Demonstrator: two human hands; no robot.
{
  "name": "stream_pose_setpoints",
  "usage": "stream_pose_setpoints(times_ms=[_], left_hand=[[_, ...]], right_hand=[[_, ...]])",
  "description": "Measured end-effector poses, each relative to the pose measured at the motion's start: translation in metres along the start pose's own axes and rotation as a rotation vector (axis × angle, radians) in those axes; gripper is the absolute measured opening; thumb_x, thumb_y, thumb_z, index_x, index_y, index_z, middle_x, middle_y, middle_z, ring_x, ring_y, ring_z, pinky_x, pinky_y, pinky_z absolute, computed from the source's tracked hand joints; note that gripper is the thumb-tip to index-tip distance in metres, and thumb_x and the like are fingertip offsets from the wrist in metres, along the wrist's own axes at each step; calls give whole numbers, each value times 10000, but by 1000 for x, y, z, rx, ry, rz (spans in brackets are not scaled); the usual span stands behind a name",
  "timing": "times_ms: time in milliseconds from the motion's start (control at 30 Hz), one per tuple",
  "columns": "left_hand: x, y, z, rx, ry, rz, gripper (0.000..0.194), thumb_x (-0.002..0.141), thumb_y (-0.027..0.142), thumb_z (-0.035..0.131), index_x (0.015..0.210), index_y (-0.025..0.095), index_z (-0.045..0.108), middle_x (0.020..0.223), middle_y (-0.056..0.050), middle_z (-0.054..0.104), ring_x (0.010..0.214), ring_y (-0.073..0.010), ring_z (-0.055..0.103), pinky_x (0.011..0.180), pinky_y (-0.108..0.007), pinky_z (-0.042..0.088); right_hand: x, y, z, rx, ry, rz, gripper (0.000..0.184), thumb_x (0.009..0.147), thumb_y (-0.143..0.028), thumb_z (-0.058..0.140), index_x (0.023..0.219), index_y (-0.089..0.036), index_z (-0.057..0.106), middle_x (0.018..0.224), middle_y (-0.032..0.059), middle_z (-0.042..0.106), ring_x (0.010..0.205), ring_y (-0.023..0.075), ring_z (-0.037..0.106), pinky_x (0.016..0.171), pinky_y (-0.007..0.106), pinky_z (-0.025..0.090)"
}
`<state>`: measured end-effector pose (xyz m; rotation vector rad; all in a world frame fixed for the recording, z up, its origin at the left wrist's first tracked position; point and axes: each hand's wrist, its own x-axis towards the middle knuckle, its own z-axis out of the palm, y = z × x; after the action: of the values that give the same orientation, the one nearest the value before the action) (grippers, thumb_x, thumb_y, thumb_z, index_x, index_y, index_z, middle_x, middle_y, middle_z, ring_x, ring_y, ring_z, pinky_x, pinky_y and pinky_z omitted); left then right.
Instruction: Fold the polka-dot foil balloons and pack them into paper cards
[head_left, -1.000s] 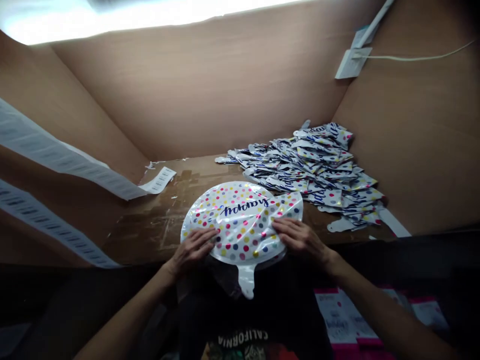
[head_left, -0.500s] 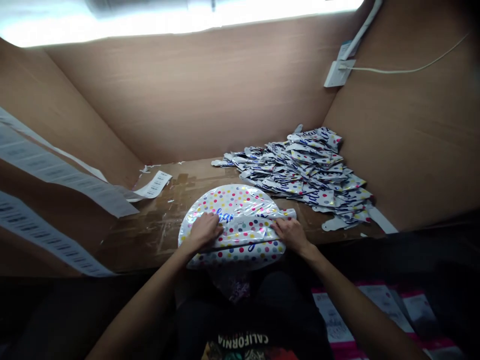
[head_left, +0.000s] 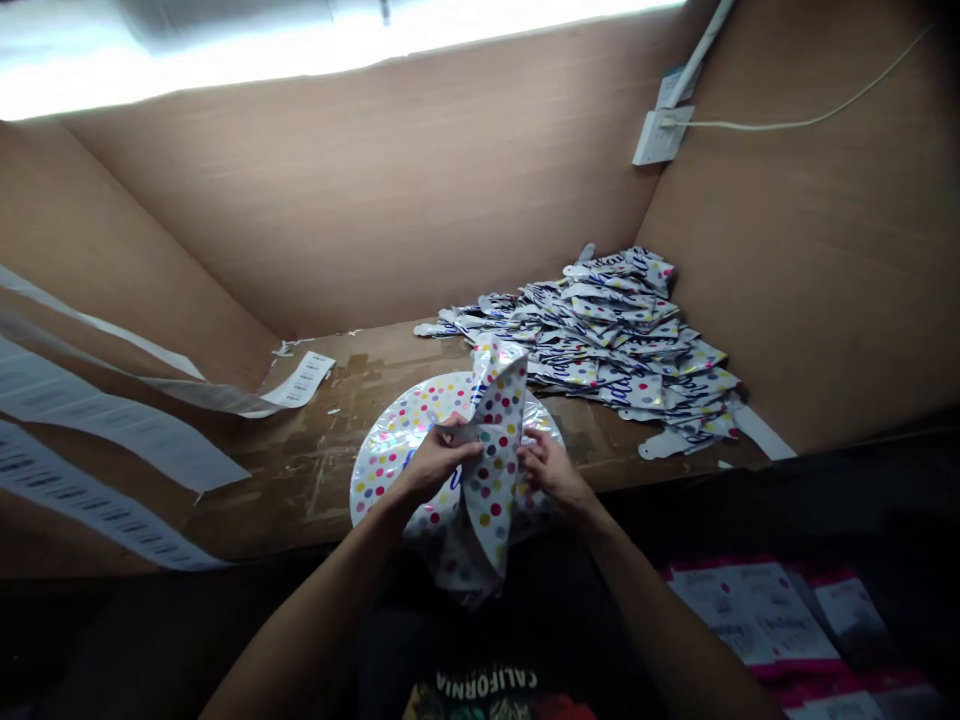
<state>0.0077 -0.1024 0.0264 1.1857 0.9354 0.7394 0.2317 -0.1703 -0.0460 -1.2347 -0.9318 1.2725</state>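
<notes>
A polka-dot foil balloon (head_left: 496, 490), flat and folded into a narrow upright strip, is raised in front of me. My left hand (head_left: 436, 460) is closed on its left edge, thumb on the near face. At the right edge my right hand (head_left: 551, 470) has its fingers curled against the foil, closed on it as far as I can see. Beneath lies a round, flat white foil balloon (head_left: 386, 440) with coloured dots and blue lettering, partly covered by the folded one and my hands. Whether several lie stacked there, I cannot tell.
A heap of folded dotted foil balloons (head_left: 615, 330) lies at the right back of the cardboard-covered table (head_left: 330, 450). Strips of barcode labels (head_left: 120, 410) hang at the left. Pink-edged printed packets (head_left: 750, 610) are below right. A socket (head_left: 663, 135) with a cable is on the wall.
The balloon that lay half folded under both hands is now lifted and turned into a narrow upright strip. Both hands have moved closer together. The view has shifted slightly.
</notes>
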Motion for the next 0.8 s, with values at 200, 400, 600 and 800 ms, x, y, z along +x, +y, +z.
stream_pose_setpoints(times_ms=[200, 400, 600, 800], left_hand=[[-23, -15, 7, -81, 166, -10, 202, 735, 266, 790, 901, 166, 731, 734, -2, 697, 668, -145, 644, 638, -251, 518], [-29, -18, 1, -181, 191, 2, 263, 781, 425, 751, 816, 171, 691, 688, -22, 659, 612, -155, 615, 589, -275, 510], [-50, -30, -3, -80, -58, -188, 452, 761, 502, 829, 1019, 147, 718, 881, -84, 746, 744, -201, 701, 633, -275, 549], [-61, -49, -3, -81, 54, -75, 438, 761, 390, 840, 1094, 147, 693, 864, -62, 745, 738, -191, 694, 673, -288, 557]], right_hand=[[11, -24, 25, 384, -262, 135, 322, 766, -368, 830, 1035, -213, 744, 872, 20, 763, 720, 183, 703, 699, 303, 585], [16, -15, 21, 190, -209, -6, 75, 745, -240, 687, 693, -205, 729, 635, -3, 671, 570, 152, 574, 589, 281, 500], [29, -19, 17, -52, -133, -164, 189, 758, -245, 572, 786, -215, 757, 798, 19, 723, 787, 189, 654, 749, 296, 533], [1, -17, 23, 205, -408, 242, 539, 784, -434, 810, 1267, -262, 644, 922, 34, 743, 766, 204, 698, 718, 334, 573]])
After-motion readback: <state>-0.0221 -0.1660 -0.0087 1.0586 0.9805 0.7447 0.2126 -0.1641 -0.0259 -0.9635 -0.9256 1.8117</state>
